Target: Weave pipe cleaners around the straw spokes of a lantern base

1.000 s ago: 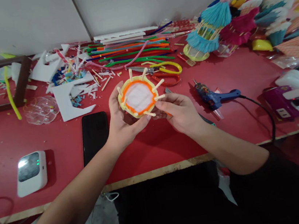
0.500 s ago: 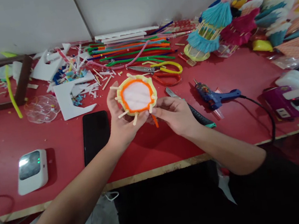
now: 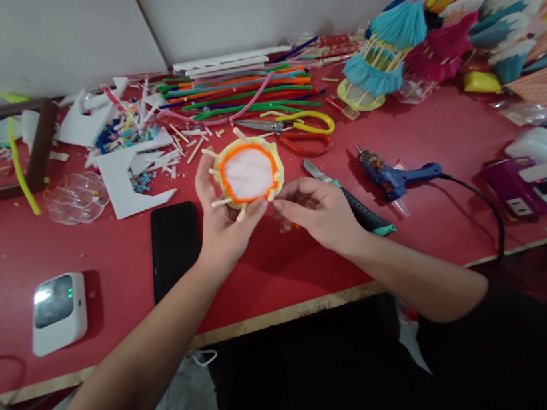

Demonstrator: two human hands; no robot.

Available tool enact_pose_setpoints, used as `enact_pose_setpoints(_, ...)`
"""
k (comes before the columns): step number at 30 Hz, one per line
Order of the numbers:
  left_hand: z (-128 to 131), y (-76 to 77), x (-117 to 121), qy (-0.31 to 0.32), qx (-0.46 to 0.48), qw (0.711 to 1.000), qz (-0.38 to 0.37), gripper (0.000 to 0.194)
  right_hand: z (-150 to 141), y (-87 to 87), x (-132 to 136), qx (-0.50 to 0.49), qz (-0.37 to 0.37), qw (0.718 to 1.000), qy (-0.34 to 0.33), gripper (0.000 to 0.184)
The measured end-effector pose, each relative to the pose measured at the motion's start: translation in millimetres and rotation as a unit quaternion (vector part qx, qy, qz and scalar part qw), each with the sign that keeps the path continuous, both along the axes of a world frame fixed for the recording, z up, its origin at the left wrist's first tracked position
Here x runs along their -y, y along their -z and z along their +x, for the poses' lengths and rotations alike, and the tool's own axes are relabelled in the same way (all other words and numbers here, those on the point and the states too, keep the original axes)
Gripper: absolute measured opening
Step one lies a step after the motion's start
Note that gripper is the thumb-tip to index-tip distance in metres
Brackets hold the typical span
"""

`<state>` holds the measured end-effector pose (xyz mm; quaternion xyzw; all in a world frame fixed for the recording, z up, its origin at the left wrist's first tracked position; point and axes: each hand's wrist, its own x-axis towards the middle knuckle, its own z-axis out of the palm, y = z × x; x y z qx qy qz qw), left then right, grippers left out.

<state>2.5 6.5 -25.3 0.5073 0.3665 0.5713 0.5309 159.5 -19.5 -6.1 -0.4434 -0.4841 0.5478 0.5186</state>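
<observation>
My left hand (image 3: 221, 229) grips a small round craft piece (image 3: 248, 173) above the table, thumb at its lower edge. The piece has a white middle, a pale yellow rim and short wooden sticks around the edge. An orange pipe cleaner (image 3: 246, 147) runs as a ring inside the rim. At the lower right of the piece, my right hand (image 3: 322, 211) has its thumb and fingers pinched on the pipe cleaner's loose end, with a bit of orange showing below the fingers. Behind it lie scissors (image 3: 329, 120) and a dark-handled utility knife (image 3: 362, 210).
To the right lie a blue glue gun (image 3: 391, 177) with a cord and a purple power strip (image 3: 508, 191). A black phone (image 3: 176, 251) and a white device (image 3: 59, 314) lie left. Behind are pipe cleaners (image 3: 249, 94), foam scraps (image 3: 122, 184) and a blue-fringed craft (image 3: 384, 49).
The orange tail that hung below the piece is now mostly hidden at my right fingers. The piece has tilted slightly, and its sticks point differently.
</observation>
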Motion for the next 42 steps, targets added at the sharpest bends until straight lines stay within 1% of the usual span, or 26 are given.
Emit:
enact_pose_setpoints(2, 0.6, 0.8, -0.1, -0.004, 0.009, 1.0, -0.013, 0.094, -0.1, -1.8, 1.8, 0.022, -0.003, 1.0, -0.001, 0.035)
enact_pose_setpoints(7, 0.7, 0.1, -1.3, 0.032, 0.027, 0.999, -0.028, 0.096, 0.4, -0.6, 3.0, 0.027, 0.031, 0.999, 0.008, 0.029)
enact_pose_setpoints(11, 0.5, -4.4, -1.0, 0.034, 0.03, 0.997, -0.06, 0.098, 0.9, 0.9, 2.8, 0.043, 0.042, 0.998, 0.01, 0.02)
enact_pose_setpoints(16, 1.2, -10.9, 2.5, 0.041, 0.035, 0.993, -0.106, 0.099, 0.2, -1.0, 3.4, 0.062, 0.05, 0.997, 0.023, 0.019)
enact_pose_setpoints(21, 1.3, -11.7, 4.6, 0.045, 0.041, 0.992, -0.107, 0.093, -0.5, -1.4, 5.1, 0.074, 0.054, 0.995, 0.041, 0.015)
enact_pose_setpoints(23, 1.1, -10.7, 4.8, 0.046, 0.036, 0.993, -0.1, 0.091, 1.0, -0.7, 6.1, 0.093, 0.072, 0.992, 0.039, 0.013)
enact_pose_setpoints(25, 1.1, -10.1, 4.9, 0.044, 0.031, 0.994, -0.093, 0.09, 3.5, 0.1, 6.7, 0.127, 0.111, 0.985, 0.036, 0.011)
enact_pose_setpoints(27, 1.5, -10.4, 5.0, 0.037, 0.035, 0.994, -0.092, 0.09, 6.8, 0.9, 6.4, 0.184, 0.169, 0.967, 0.042, 0.008)
enact_pose_setpoints(30, 2.5, -12.9, 5.6, 0.035, 0.052, 0.993, -0.104, 0.092, 11.8, 2.6, 4.0, 0.283, 0.254, 0.923, 0.067, 0.005)
enact_pose_setpoints(32, 2.9, -14.9, 5.9, 0.037, 0.06, 0.991, -0.115, 0.092, 14.9, 4.0, 1.6, 0.326, 0.296, 0.895, 0.074, 0.006)
enact_pose_setpoints(36, 2.6, -16.5, 5.5, 0.036, 0.06, 0.99, -0.123, 0.092, 19.4, 6.7, -2.8, 0.364, 0.378, 0.847, 0.085, 0.009)
enact_pose_setpoints(39, 2.2, -15.9, 4.4, 0.044, 0.053, 0.991, -0.116, 0.094, 21.1, 7.1, -4.0, 0.389, 0.421, 0.814, 0.094, 0.01)
enact_pose_setpoints(42, 1.5, -15.3, 3.5, 0.054, 0.053, 0.992, -0.102, 0.094, 21.8, 5.8, -3.5, 0.406, 0.44, 0.795, 0.101, 0.009)
